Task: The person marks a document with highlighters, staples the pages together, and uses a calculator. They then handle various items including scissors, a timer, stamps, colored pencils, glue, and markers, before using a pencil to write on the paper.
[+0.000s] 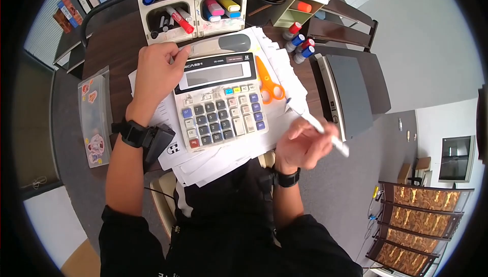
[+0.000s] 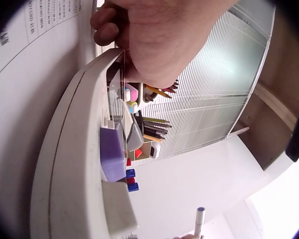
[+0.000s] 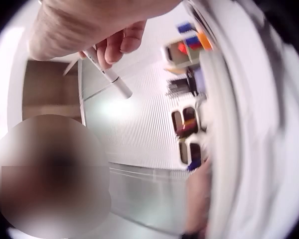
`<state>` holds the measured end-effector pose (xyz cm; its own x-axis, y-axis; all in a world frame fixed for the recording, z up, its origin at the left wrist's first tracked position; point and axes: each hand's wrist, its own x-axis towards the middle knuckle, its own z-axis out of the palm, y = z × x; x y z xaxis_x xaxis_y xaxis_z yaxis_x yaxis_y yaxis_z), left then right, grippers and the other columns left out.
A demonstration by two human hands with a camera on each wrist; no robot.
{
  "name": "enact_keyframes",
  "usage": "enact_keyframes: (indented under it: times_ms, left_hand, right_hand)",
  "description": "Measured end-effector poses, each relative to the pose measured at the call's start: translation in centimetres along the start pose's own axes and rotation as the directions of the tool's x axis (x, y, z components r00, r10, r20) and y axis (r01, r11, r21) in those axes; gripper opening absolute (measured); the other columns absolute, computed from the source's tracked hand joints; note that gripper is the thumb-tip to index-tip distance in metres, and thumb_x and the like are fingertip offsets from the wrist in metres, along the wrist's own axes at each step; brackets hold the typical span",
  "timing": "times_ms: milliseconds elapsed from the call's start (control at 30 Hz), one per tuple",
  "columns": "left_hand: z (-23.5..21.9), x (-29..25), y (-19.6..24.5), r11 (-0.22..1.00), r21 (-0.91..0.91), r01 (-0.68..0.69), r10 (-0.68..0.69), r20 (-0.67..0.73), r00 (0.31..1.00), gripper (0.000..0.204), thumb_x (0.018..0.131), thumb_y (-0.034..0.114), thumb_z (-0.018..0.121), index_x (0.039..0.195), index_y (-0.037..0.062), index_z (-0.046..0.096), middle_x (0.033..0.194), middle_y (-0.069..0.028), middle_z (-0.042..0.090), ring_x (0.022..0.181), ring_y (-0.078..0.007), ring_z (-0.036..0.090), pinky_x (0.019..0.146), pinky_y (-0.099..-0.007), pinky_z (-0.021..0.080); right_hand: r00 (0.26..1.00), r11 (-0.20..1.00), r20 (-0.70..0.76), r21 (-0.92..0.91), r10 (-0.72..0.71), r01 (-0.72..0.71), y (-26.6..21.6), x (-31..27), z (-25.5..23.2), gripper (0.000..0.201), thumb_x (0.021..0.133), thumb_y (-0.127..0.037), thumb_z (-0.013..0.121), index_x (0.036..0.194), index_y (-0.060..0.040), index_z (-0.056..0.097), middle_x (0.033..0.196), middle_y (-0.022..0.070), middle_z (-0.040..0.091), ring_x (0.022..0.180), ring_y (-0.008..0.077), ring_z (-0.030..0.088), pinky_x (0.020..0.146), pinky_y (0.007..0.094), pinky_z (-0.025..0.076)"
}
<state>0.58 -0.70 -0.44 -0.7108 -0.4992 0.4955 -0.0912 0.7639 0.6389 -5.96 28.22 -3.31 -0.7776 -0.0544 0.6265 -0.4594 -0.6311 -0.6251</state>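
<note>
A large white desk calculator (image 1: 218, 142) lies on printed papers (image 1: 203, 167), its display and keys facing up. My left hand (image 1: 160, 71) grips its upper left corner; in the left wrist view, the hand's (image 2: 164, 40) curled fingers are on the far side and the thumb is by the display. Above the papers' right side, my right hand (image 1: 307, 144) holds a slim white marker (image 1: 325, 129) between fingers and thumb, its dark blue end toward the calculator. The marker (image 3: 109, 74) is blurred in the head view. Orange scissors (image 1: 272, 89) lie right beside the calculator.
Behind the calculator lie a long beige-and-grey object (image 1: 218, 44) and a white organizer (image 1: 193, 2) of pens and highlighters. Several red- and blue-capped bottles (image 1: 300, 43) stand right of the papers. A grey flat machine (image 1: 351, 94) is at the right, a clear plastic case (image 1: 95, 119) at the left.
</note>
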Motion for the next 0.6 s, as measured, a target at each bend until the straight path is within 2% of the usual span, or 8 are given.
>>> enact_keyframes:
  times_ms: [67,167,300,367,433,467,567,600]
  left_hand:
    - [0.0,0.0,0.1,1.0,-0.018,0.022,-0.022,-0.003,1.0,0.041,0.091,0.018,0.073,0.064,-0.0044,0.053,0.05,-0.0052,0.028,0.049,-0.011,0.024,0.047,-0.0347,0.021]
    - [-0.2,0.1,0.3,1.0,-0.023,0.0,0.0,0.006,1.0,0.041,0.09,0.018,0.073,0.063,-0.0042,0.053,0.049,-0.0051,0.028,0.048,-0.0106,0.024,0.046,-0.0343,0.021]
    - [-0.2,0.0,0.3,0.999,-0.027,-0.021,0.02,-0.018,1.0,0.041,0.09,0.017,0.074,0.063,-0.0039,0.052,0.049,-0.0049,0.027,0.048,-0.0104,0.023,0.046,-0.0341,0.02]
    - [-0.1,0.0,0.3,0.999,-0.045,0.016,-0.016,-0.004,1.0,0.041,0.09,0.017,0.073,0.062,-0.0036,0.052,0.049,-0.0048,0.027,0.048,-0.0102,0.023,0.046,-0.0339,0.02]
    - [-0.2,0.0,0.5,0.999,-0.042,0.027,-0.028,-0.003,1.0,0.042,0.09,0.017,0.074,0.061,-0.0032,0.052,0.048,-0.0047,0.027,0.048,-0.0102,0.023,0.046,-0.0338,0.02]
    - [-0.2,0.0,0.4,0.998,-0.053,0.029,-0.029,-0.003,1.0,0.042,0.09,0.017,0.074,0.061,-0.003,0.052,0.048,-0.0048,0.027,0.047,-0.0102,0.023,0.046,-0.0338,0.02]
    - [-0.2,0.0,0.4,0.998,-0.057,0.024,-0.024,-0.003,1.0,0.041,0.09,0.016,0.074,0.06,-0.0027,0.052,0.047,-0.0053,0.027,0.047,-0.0106,0.023,0.045,-0.0338,0.021]
    - [-0.1,0.0,0.4,0.998,-0.057,0.014,-0.015,-0.01,1.0,0.041,0.089,0.016,0.074,0.06,-0.0028,0.052,0.047,-0.0056,0.027,0.046,-0.0108,0.023,0.045,-0.0339,0.021]
  right_hand:
    - [0.957,0.947,-0.029,-0.16,-0.288,0.28,0.0,-0.4,0.6,0.022,0.107,-0.024,0.047,0.113,-0.003,0.052,0.085,0.0147,0.064,0.058,0.0183,0.063,0.053,0.0301,0.054]
    - [0.961,0.909,-0.054,-0.341,-0.272,0.238,-0.3,-0.7,1.1,0.019,0.105,-0.02,0.054,0.111,-0.0024,0.057,0.078,0.0124,0.063,0.056,0.0183,0.063,0.052,0.0294,0.053]
    - [0.911,0.615,0.404,-0.7,-0.077,0.363,-0.6,2.4,1.2,0.02,0.093,0.008,0.057,0.11,0.0044,0.068,0.079,0.0143,0.069,0.063,0.0176,0.063,0.063,0.027,0.048]
    - [0.906,0.62,0.423,-0.714,0.012,0.325,-0.4,3.7,0.9,0.041,0.078,0.02,0.059,0.114,0.0032,0.07,0.084,0.0136,0.069,0.075,0.0187,0.067,0.068,0.0269,0.05]
    - [0.792,0.553,0.57,-0.741,0.217,0.382,-0.7,5.6,1.1,0.069,0.061,0.022,0.06,0.125,-0.0026,0.065,0.104,0.0169,0.068,0.093,0.0326,0.067,0.077,0.0338,0.053]
    - [0.759,0.53,0.428,-0.838,0.49,0.131,-1.9,6.1,1.5,0.082,0.055,0.021,0.056,0.132,-0.0054,0.062,0.121,0.0189,0.064,0.114,0.0384,0.06,0.09,0.0371,0.052]
    - [0.727,0.452,0.576,-0.797,0.374,0.399,-0.5,7.3,0.6,0.082,0.059,0.023,0.053,0.136,-0.0057,0.06,0.128,0.0213,0.062,0.124,0.0396,0.057,0.099,0.0408,0.049]
    - [0.752,0.478,0.505,-0.83,0.423,0.289,-0.6,7.0,0.3,0.069,0.072,0.017,0.055,0.136,-0.0065,0.06,0.135,0.0216,0.06,0.132,0.0409,0.052,0.108,0.0437,0.044]
